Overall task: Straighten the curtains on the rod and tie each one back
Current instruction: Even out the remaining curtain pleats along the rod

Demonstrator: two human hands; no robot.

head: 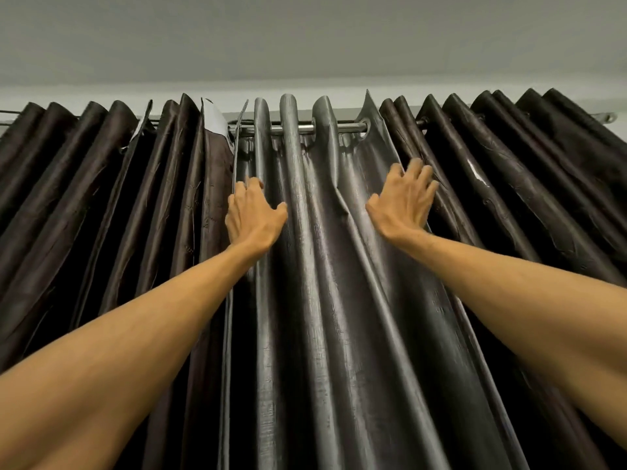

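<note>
Pale ceiling [305,35], arms raised — left hand [254,213] gripping grey curtain [322,266] edge, right hand [402,203] splayed flat

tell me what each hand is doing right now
Left hand: closed on the left edge of the grey curtain.
Right hand: open, spread against its right edge.

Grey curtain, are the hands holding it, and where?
The left hand grips the grey curtain by its left edge. The right hand touches its right edge; grip unclear.
</note>
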